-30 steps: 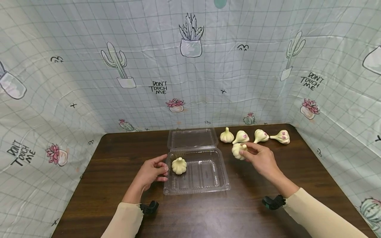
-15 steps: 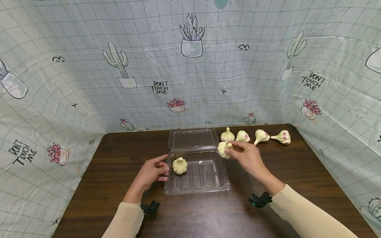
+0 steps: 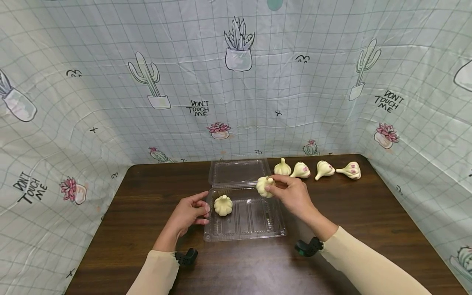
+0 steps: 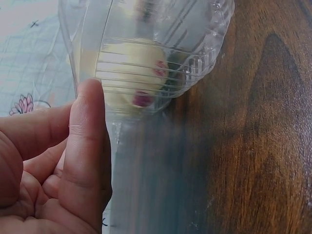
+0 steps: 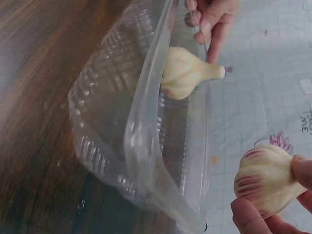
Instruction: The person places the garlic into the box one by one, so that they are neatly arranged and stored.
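Note:
In the head view, my right hand (image 3: 293, 192) pinches a garlic bulb (image 3: 264, 187) between thumb and fingers, above the right part of a clear plastic clamshell container (image 3: 245, 235). The right wrist view shows purple streaks on this held garlic bulb (image 5: 263, 180). Inside the container's left part sits another garlic bulb (image 3: 223, 205), stem upward. My left hand (image 3: 188, 213) holds the container's left rim, thumb against the edge. In the left wrist view, the thumb (image 4: 87, 131) meets the rim, and a bulb shows blurred through the ribbed wall.
Several garlic bulbs lie in a row at the back right of the dark wooden table (image 3: 147, 196), among them an upright bulb (image 3: 282, 167) and a tipped bulb (image 3: 350, 170). The container's lid (image 3: 239, 170) lies folded back. A patterned curtain (image 3: 177, 73) surrounds the table.
My right hand has carried its garlic bulb leftward, from beside the container to above its right part. The left hand and the container have stayed in place.

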A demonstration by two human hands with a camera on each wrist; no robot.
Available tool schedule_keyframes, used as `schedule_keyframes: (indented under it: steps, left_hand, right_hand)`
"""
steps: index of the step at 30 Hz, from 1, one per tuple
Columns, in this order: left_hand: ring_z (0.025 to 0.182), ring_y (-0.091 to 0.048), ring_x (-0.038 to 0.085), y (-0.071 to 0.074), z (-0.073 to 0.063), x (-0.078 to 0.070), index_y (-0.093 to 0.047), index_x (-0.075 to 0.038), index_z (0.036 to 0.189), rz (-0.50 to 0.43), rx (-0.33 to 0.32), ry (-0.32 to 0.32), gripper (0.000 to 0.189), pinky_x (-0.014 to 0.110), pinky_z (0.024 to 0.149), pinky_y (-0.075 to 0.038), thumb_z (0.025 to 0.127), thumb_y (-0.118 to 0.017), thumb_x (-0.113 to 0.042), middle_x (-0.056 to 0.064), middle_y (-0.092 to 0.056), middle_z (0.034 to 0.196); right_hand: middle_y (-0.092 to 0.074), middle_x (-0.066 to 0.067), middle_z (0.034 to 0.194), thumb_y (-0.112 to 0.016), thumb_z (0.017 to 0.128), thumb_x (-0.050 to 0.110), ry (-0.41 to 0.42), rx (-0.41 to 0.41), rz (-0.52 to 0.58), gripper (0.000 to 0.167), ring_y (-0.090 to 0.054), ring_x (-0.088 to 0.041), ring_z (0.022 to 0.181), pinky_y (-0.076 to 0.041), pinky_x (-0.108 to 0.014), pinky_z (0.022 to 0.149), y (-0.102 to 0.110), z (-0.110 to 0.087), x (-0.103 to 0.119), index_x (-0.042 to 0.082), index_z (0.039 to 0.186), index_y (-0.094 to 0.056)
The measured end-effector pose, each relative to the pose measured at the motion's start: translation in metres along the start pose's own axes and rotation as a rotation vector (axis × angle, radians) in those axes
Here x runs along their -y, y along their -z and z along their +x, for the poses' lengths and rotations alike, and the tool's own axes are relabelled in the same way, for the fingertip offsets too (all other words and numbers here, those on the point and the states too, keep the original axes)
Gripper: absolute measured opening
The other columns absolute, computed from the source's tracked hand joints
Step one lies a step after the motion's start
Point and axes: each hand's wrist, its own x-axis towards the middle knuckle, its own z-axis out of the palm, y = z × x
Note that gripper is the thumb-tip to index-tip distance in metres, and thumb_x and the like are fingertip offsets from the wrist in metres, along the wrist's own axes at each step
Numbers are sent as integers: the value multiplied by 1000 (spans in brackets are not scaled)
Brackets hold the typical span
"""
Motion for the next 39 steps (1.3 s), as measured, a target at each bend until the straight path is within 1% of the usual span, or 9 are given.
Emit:
schedule_keyframes:
  steps: [5,7,11,16,20,24,31,34,39]
  left_hand:
    - [83,-65,18,0,0,0,-44,-5,161,-1,0,1,62,28,68,-66,102,-62,6,12,-61,107]
    - [83,-65,17,0,1,0,-44,-5,161,-3,0,1,62,28,67,-66,102,-62,6,12,-61,107]
    - [83,-65,17,0,1,1,-44,-6,161,-4,0,1,63,27,67,-66,102,-62,7,12,-61,107]
    - [83,-65,17,0,0,1,-44,-5,161,-3,2,0,63,27,66,-66,102,-62,6,12,-61,107]
    - [83,-65,17,0,0,1,-44,-5,161,-1,4,0,62,27,66,-65,102,-62,6,13,-61,107]
    - [83,-65,18,0,0,1,-44,-6,161,1,2,4,63,28,67,-66,102,-62,6,13,-61,107]
    - [83,-65,18,0,1,0,-44,-6,161,-8,-1,9,62,28,67,-66,102,-62,6,12,-61,106]
    - [83,-65,18,0,1,0,-44,-6,161,-7,2,9,63,28,67,-66,102,-62,6,12,-61,107]
    - [83,-66,18,0,2,-1,-44,-6,161,-8,8,9,63,27,67,-66,102,-62,6,12,-61,106]
  right_hand:
    - [-80,-16,109,-85,90,17,22,9,-37,35,-78,-29,102,-65,-29,79,-8,2,3,2,121,-78]
    - [-80,-16,109,-86,89,16,30,15,-41,34,-78,-30,101,-65,-31,78,-12,2,4,2,120,-79]
    - [-80,-16,106,-86,89,16,45,39,-56,34,-79,-28,94,-64,-28,71,-20,3,5,2,119,-80]
    - [-81,-15,104,-86,89,19,64,80,-114,35,-79,-25,89,-64,-34,71,-30,4,7,3,120,-80]
    - [-81,-14,105,-86,90,21,49,108,-134,37,-77,-20,87,-63,-33,69,-40,5,9,3,121,-79]
    - [-81,-12,105,-85,90,21,26,129,-133,37,-74,-15,80,-60,-30,65,-50,5,7,4,122,-79]
    - [-81,-8,107,-87,88,19,55,132,-186,32,-69,-12,82,-61,-33,74,-66,3,1,5,116,-82]
    - [-81,-9,107,-87,87,17,53,137,-194,32,-68,-15,80,-60,-34,73,-71,3,-1,4,116,-82]
    - [-81,-8,107,-87,87,18,65,123,-217,30,-74,-23,92,-62,-42,82,-77,3,-4,6,114,-83]
